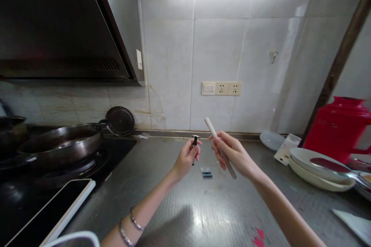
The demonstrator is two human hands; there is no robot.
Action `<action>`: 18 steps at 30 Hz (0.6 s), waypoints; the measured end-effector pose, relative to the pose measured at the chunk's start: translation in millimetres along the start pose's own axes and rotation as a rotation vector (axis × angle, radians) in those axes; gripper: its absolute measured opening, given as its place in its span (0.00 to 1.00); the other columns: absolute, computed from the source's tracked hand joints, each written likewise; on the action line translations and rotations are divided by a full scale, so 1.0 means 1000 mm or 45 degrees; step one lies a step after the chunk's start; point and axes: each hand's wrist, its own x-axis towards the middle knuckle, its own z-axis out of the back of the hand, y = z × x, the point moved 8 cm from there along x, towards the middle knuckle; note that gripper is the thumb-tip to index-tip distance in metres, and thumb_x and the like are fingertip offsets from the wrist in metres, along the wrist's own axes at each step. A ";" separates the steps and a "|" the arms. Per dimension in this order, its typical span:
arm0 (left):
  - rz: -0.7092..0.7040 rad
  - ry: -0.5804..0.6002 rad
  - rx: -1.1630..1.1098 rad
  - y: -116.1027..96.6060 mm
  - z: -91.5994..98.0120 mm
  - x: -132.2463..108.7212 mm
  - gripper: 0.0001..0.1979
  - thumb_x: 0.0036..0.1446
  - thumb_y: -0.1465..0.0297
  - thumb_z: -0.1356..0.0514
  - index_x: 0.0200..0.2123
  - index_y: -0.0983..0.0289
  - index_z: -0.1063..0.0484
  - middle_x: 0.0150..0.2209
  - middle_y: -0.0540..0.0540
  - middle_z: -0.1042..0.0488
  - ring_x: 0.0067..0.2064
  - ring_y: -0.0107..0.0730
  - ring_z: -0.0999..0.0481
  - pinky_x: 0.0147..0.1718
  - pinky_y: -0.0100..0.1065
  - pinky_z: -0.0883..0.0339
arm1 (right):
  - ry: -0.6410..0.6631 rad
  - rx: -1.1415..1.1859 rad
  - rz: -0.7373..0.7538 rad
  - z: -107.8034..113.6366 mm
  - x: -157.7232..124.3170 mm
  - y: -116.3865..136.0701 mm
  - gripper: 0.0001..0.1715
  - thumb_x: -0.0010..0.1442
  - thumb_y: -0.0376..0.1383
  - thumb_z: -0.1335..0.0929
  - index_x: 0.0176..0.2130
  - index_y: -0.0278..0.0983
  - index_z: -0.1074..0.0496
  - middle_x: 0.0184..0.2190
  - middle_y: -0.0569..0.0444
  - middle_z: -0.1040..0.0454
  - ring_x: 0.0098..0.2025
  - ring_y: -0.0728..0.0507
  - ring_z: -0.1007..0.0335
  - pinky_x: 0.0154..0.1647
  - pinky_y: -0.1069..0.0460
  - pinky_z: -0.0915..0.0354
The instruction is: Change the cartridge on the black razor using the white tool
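Holding pale stick, red thermos lettering blurred.

We had a grey metal countertop before a grey tiled wall.
On our left, a round steel pan sat on a black glass stovetop, and a round black perforated disc stood by the wall, right of the pan. Midway, our left hand, with a short black metal-headed tool, was beside our right hand, with a slim white rod; a small clear packet lay between them on the countertop. On our right, round white dishes lay before a red plastic jug.
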 end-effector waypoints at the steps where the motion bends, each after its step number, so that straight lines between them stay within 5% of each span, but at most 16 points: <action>1: -0.033 -0.005 0.038 -0.001 0.001 0.000 0.17 0.56 0.56 0.46 0.38 0.65 0.39 0.25 0.47 0.39 0.24 0.21 0.37 0.24 0.26 0.42 | 0.018 0.079 -0.049 -0.009 -0.004 -0.006 0.17 0.60 0.49 0.39 0.37 0.37 0.38 0.19 0.63 0.41 0.13 0.56 0.52 0.09 0.60 0.48; 6: -0.093 0.008 0.215 -0.006 0.003 0.000 0.15 0.58 0.57 0.50 0.35 0.64 0.42 0.23 0.46 0.41 0.23 0.22 0.39 0.25 0.27 0.43 | 0.035 0.364 -0.237 -0.039 -0.017 -0.029 0.16 0.60 0.49 0.39 0.35 0.38 0.40 0.16 0.67 0.48 0.13 0.58 0.63 0.09 0.63 0.63; 18: -0.052 -0.029 0.465 -0.003 0.003 -0.004 0.05 0.58 0.68 0.53 0.34 0.63 0.41 0.22 0.45 0.42 0.22 0.22 0.43 0.22 0.26 0.47 | -0.121 0.597 -0.252 -0.066 -0.036 -0.045 0.21 0.57 0.52 0.37 0.28 0.38 0.44 0.16 0.67 0.53 0.14 0.58 0.65 0.11 0.61 0.64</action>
